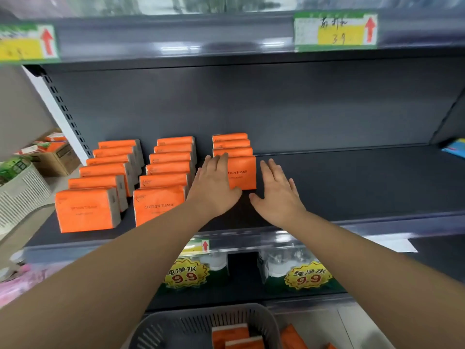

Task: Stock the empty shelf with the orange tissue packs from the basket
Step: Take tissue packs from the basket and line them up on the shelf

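Orange tissue packs (161, 205) stand in three rows on the left half of the shelf (352, 187); the third row is short. My left grip (214, 187) lies flat, fingers straight, against that row's front pack (241, 172). My right grip (276, 195) is spread and empty just right of it. I judge them light, soft and film-slick, best pinched across the narrow sides. Below the shelf, the basket (201, 312) holds at least two more.

The middle-row front tissue pack (159, 205) is showing "COTTON TISSUE"; the right-row front tissue pack (241, 172) is showing only "TTON TISSUE". Below, the left starburst sign (186, 273) and the right starburst sign (307, 275) are each reading "纯净水 9.9". The upper price tag (336, 31) is bearing a handwritten "3.9" beside a red arrow.
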Motion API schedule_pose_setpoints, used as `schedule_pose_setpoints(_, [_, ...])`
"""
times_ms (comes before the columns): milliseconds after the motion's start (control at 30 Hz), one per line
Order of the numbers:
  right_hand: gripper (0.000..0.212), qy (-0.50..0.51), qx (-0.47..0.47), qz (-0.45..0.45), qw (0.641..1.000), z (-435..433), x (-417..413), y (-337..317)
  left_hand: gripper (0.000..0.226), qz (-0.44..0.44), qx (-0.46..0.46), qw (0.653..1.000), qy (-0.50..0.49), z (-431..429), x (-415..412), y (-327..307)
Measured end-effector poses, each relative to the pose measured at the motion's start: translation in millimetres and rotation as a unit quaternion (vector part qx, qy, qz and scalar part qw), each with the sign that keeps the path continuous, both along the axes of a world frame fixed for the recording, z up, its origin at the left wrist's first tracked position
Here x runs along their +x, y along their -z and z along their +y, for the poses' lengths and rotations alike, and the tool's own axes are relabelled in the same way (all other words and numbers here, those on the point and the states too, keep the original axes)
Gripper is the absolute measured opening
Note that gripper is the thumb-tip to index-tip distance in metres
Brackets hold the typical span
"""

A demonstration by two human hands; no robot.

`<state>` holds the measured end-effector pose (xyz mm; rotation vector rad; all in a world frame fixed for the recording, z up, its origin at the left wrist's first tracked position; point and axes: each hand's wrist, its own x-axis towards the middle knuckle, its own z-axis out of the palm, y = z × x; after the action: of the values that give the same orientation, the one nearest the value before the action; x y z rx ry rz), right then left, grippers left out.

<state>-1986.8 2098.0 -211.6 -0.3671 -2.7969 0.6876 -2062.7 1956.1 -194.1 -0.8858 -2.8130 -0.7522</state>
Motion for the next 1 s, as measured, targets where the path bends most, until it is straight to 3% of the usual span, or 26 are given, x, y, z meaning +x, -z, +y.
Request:
schedule_pose_setpoints(167, [0.081,-0.007,0.055,-0.005,0.998,-17,32,-9,0.081,0.079,-0.112,0.99,-0.02,-16,37,-4])
schedule_pose_setpoints(433, [0.083,-0.015,0.086,-0.013,0.996,-48,81,-6,0.082,0.119,-0.167,0.978,-0.025,-45,92,7])
schedule_pose_setpoints(833, [0.084,-0.069,0.131,-0.071,0.986,-81,147,33,0.084,0.061,-0.208,0.976,-0.009,-89,170,70])
schedule_pose_setpoints(1000, [0.085,-0.078,0.109,-0.096,0.986,-97,174,65,0.082,0.017,-0.217,0.976,-0.007,-102,194,102])
